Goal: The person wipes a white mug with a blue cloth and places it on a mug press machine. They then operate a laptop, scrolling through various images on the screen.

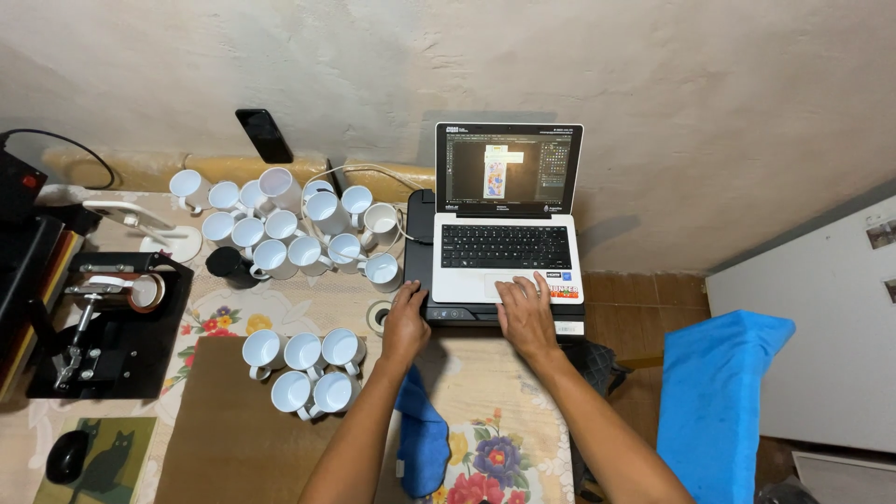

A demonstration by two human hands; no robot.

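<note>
Laptop (505, 219) at 12 o'clock, lid up, perched on a black printer (420, 252) at the table's far right edge; screen lit with an editing program, tall narrow artwork centred. Right hand (525, 313) flat on the touchpad, fingers spread and extended, grasping nothing. Left hand (405, 322) at 11 o'clock of the blue cloth (422, 439), fingers loosely curled against the printer's front left corner, beside the laptop's edge; whether gripping or merely resting, cannot tell. White mugs (289, 224) clustered at 10 o'clock, a second clump of five mugs (303, 369) at 9 o'clock on brown card (233, 439), close to the left forearm. Mug press (107, 322) far out at 9 o'clock, mouse (67, 457) on a cat mat at 8 o'clock, phone (264, 135) propped on the wall at 11 o'clock. Judgement on doing touchpad work well here: light fingertip pressure only, since the laptop sits raised on the printer and could rock; left hand well placed as a brace; left elbow best kept clear of the near mugs; mouse too far off to serve.
</note>
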